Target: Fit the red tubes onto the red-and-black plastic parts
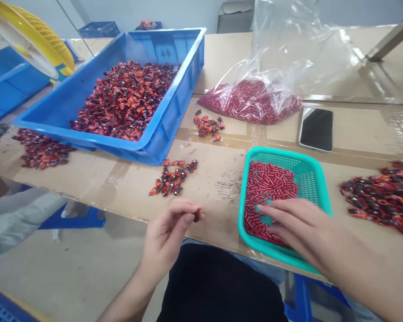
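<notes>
Red tubes (pixel 267 192) lie in one turquoise plastic basket (pixel 241 219), under the open right hand (pixel 297 228).
Its spread fingers touch them; the left hand (pixel 166 237) pinches one dark red piece (pixel 197 215). Four loose piles of red-and-black pieces (pixel 171 177) sit on the cardboard tabletop (pixel 127 197).

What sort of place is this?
Probably a small-parts workshop or factory hand-sorting bench. Signs: a blue plastic crate heaped with small red-and-black parts, a clear plastic bag of red tubes, and a teal mesh basket under the right hand, all on a cardboard-covered bench.
</notes>
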Motion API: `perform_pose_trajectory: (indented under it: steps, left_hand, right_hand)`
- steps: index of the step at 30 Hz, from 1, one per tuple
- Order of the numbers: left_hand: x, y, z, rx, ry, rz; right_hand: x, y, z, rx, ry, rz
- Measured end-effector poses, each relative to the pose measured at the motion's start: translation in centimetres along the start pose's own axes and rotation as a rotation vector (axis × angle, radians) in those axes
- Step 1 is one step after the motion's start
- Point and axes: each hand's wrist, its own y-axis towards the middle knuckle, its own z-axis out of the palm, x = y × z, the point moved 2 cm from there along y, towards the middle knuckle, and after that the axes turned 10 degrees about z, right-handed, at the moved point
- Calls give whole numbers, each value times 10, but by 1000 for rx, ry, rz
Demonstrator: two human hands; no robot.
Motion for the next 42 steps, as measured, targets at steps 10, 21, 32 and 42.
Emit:
perform_pose_trajectory:
  steps: [10, 21, 32, 42]
  left_hand:
    - [-20, 11, 40, 48, -385, -61]
    - [-36, 17, 50, 179, -39, 372]
    - [-40, 8, 51, 289, 263, 620]
    - [-43, 6, 56, 294, 252, 648]
  right_hand:
    - [24, 31, 12, 148, -78, -4]
    - [52, 18, -29, 103, 454, 187]
    - [86, 16, -37, -3, 217, -6]
    - [88, 14, -36, -22, 186, 28]
